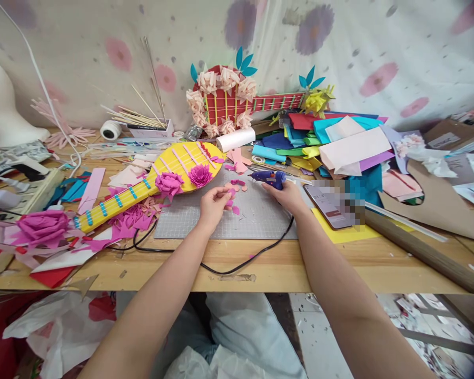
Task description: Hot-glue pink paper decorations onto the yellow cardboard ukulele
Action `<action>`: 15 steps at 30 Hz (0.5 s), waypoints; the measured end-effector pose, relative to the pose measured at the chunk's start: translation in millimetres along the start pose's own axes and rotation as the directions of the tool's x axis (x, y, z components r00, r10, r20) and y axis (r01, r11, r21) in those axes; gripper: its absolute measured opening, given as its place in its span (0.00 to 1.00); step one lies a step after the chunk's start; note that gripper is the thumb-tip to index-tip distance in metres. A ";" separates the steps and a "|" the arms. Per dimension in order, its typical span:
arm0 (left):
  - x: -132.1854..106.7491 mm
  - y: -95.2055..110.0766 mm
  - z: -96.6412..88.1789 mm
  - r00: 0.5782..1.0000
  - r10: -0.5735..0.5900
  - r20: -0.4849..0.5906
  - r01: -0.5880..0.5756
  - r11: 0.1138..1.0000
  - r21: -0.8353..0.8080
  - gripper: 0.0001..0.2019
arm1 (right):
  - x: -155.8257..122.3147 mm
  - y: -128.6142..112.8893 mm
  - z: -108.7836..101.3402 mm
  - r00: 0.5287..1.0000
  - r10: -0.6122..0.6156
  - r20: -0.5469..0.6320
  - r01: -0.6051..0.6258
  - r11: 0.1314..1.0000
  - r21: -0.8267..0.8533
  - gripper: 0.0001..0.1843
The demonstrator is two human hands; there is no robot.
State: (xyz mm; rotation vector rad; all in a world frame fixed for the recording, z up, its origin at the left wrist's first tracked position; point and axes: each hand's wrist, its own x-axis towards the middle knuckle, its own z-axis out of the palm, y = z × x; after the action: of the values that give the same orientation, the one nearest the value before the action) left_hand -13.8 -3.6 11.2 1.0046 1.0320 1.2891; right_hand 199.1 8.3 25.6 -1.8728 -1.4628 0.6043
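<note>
left hand [214, 204] pinched closed on 1 pink petal [230, 192], over grey mat [256, 218] at centre | right hand [289, 196] wrapped round blue glue gun [269, 179], just right of petal | best: small dab, nozzle low, fingertips clear of hot glue

You have two guitars, one yellow guitar [142, 189] and one red guitar [237, 105]; three magenta flowers [169, 183] [200, 175] [42, 226]; one glue gun [269, 179]; one phone [328, 202]; one cutting mat [256, 218].

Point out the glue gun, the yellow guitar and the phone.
glue gun [269, 179], head view, on its blue body.
yellow guitar [189, 158], head view, on its round body.
phone [326, 203], head view, on its screen.
</note>
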 end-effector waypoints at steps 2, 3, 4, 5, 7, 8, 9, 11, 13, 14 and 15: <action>-1.3 1.4 0.8 1.000 -0.006 -0.025 0.005 1.000 -0.015 0.10 | 3.4 5.3 3.1 1.000 -0.019 -0.017 0.019 0.999 -0.034 0.27; -1.9 2.1 1.4 0.999 -0.010 -0.038 0.010 1.000 -0.019 0.10 | 5.1 7.6 4.8 0.999 -0.024 -0.033 0.022 0.998 -0.056 0.28; -2.4 2.9 2.0 0.999 -0.013 -0.047 0.012 1.000 -0.023 0.10 | 6.6 9.3 6.2 0.998 -0.028 -0.050 0.024 0.997 -0.080 0.28; -3.0 3.9 2.7 0.999 -0.015 -0.051 0.014 0.999 -0.030 0.11 | 7.6 10.6 7.1 0.998 -0.035 -0.059 0.028 0.994 -0.104 0.29; -4.1 6.4 3.8 0.998 -0.022 -0.060 0.019 0.999 -0.050 0.11 | 8.0 11.0 6.5 0.997 -0.060 -0.048 0.052 0.987 -0.154 0.28; -4.7 8.1 4.2 0.997 -0.029 -0.068 0.024 0.998 -0.064 0.10 | 7.2 10.3 4.5 0.996 -0.080 -0.030 0.073 0.981 -0.181 0.27; -5.3 10.2 4.3 0.996 -0.038 -0.077 0.032 0.996 -0.082 0.10 | 5.8 8.9 1.0 0.995 -0.104 -0.006 0.101 0.972 -0.211 0.25; -6.5 15.6 4.1 0.994 -0.080 -0.081 0.068 0.989 -0.132 0.09 | 1.2 4.8 -10.1 0.993 -0.115 0.037 0.120 0.950 -0.290 0.23; -7.9 22.7 3.5 0.986 -0.156 -0.049 0.144 0.971 -0.193 0.08 | -4.7 -0.5 -24.8 0.998 -0.043 0.051 0.060 0.920 -0.388 0.23; -8.6 26.6 3.4 0.979 -0.202 -0.020 0.192 0.955 -0.225 0.09 | -7.7 -3.3 -32.0 0.998 0.007 0.055 0.017 0.903 -0.430 0.23; -9.4 30.6 3.6 0.970 -0.244 0.013 0.239 0.936 -0.257 0.09 | -10.7 -6.4 -38.2 0.996 0.054 0.077 -0.013 0.888 -0.459 0.23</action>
State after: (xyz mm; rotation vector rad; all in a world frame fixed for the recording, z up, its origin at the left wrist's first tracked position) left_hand -18.0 -12.0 42.0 0.6472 0.9421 1.1935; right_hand 219.4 -9.8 55.2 -2.2577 -1.7487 0.3781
